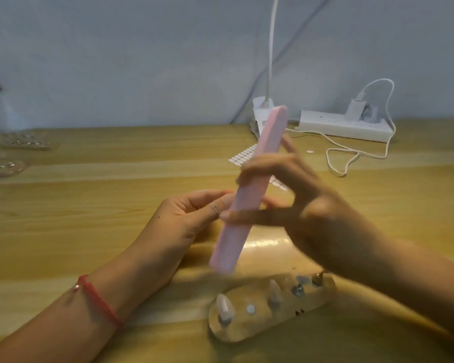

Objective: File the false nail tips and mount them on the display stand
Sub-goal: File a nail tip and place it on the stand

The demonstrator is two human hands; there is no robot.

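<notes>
Right hand [299, 205]: grips long pink foam nail file [247, 192].
Left hand [189, 218]: pinched at its nine o'clock; contents hidden from me.
Risk: fast stroke flicks tip away.

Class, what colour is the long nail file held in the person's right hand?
Pink. The nail file shows best in the head view, the only one given.

pale grey-blue wall [116, 48] behind a light wooden counter [63, 205]; at one o'clock a white lamp base [258, 109], at two o'clock a white power strip [338, 128] with looping cable [372, 156].
</notes>
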